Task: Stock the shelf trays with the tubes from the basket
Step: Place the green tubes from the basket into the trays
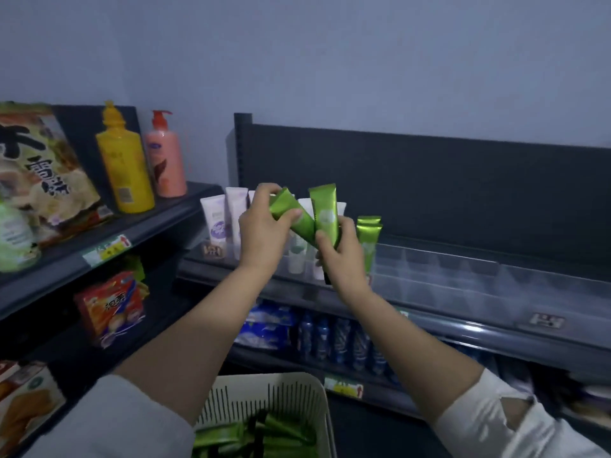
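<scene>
The snack bag [39,166] on the left shelf bears large black Chinese characters. Only 雪 reads clearly; the one above is cut off and the one below is blurred. The red packet [110,309] beneath shows blurred characters. The price tags [107,249] carry a red arrow, their print illegible. The pale round mark on the green tube [325,216] cannot be read.

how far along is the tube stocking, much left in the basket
Early on. Done: a couple of shelved green tubes stand in the clear tray beside the white tubes. In hand: the left hand grips a tilted green tube, the right hand an upright green tube. Left: a heap of loose tubes in the basket, and most tray slots to the right look empty.
</scene>
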